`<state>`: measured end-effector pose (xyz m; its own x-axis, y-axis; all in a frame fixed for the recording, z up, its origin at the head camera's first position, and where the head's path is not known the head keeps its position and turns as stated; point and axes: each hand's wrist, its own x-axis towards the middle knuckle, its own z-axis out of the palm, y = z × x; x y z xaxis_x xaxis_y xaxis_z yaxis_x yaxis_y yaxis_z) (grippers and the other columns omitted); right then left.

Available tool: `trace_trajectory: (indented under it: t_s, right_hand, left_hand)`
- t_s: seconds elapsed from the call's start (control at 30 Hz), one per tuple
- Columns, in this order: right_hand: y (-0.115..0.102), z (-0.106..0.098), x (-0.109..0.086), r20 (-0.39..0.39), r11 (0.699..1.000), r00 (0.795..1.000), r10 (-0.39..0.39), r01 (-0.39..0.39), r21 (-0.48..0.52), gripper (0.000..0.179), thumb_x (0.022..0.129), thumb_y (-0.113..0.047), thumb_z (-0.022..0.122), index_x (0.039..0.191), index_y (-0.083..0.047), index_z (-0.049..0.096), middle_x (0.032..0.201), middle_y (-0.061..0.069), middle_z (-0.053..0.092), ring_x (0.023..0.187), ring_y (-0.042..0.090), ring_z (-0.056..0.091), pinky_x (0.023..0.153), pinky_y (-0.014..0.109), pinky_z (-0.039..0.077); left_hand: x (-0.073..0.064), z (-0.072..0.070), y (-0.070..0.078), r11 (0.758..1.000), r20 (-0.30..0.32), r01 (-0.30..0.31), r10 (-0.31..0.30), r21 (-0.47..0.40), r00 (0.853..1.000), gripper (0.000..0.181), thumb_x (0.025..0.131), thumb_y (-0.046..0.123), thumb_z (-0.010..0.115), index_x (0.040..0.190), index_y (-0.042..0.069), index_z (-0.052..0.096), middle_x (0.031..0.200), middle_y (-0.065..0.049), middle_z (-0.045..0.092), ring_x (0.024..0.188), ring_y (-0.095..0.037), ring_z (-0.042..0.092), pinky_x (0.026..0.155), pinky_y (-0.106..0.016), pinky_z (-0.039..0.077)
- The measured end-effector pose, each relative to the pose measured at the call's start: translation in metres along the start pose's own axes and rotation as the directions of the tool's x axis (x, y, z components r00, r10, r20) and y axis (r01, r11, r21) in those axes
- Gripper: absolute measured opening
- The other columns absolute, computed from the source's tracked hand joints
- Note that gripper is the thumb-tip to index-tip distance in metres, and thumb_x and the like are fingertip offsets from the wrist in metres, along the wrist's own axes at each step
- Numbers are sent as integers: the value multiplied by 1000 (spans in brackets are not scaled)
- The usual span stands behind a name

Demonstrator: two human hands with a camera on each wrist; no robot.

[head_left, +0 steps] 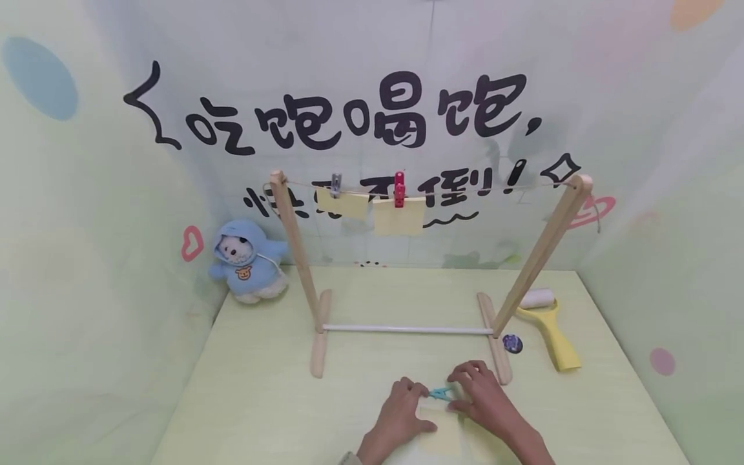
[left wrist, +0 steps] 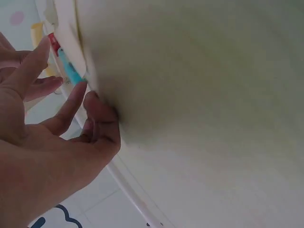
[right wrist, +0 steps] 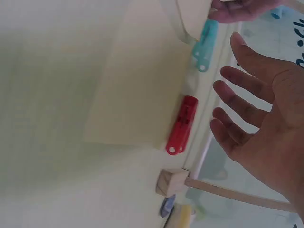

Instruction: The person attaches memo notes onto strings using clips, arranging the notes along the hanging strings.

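Blue clip (head_left: 440, 393) touches the left hand (head_left: 400, 413) at one end, thumb wide, probably for steadying; the right hand (head_left: 482, 399) is wide, empty.

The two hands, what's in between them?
A blue clip lies between the fingers of the left hand and the right hand, with pale yellow paper below it in the picture. The head view shows both.

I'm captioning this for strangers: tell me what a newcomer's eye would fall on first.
Probably the black lettering on the backdrop behind the wooden frame. Then the blue-hooded plush toy left of that frame, and the turquoise clip between left hand and right hand in front.
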<state>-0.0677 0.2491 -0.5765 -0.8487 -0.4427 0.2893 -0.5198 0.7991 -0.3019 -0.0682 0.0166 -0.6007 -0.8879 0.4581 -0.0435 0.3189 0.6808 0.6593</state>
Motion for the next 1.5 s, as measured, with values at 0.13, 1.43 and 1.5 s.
trace_trajectory:
  t_s: [0.13,1.43,1.5]
  right_hand:
    - [-4,12,-7,36,998,997,65,-64,-23,41,75,-24,100,108,-13,78,113,2,70,113,32,61,89,56,55]
    - [-11,14,-4,-57,721,896,440,-315,617,33,91,-3,86,120,-3,73,110,4,74,98,2,66,80,22,58]
    - [-10,6,2,-96,709,903,419,-260,655,29,90,4,84,117,-1,72,115,11,72,104,-1,66,84,19,58]
  left_hand:
    - [-3,6,-2,999,3,21,-21,41,1000,54,78,30,101,119,16,69,114,1,54,101,-12,47,81,-23,52]
    - [-5,19,-40,796,-191,-121,7,-592,981,19,99,30,81,112,17,83,96,10,81,86,4,66,74,-20,56]
    - [-3,11,-34,769,-204,-90,-54,-633,977,22,98,31,81,112,15,83,99,8,82,87,2,69,77,-20,59]
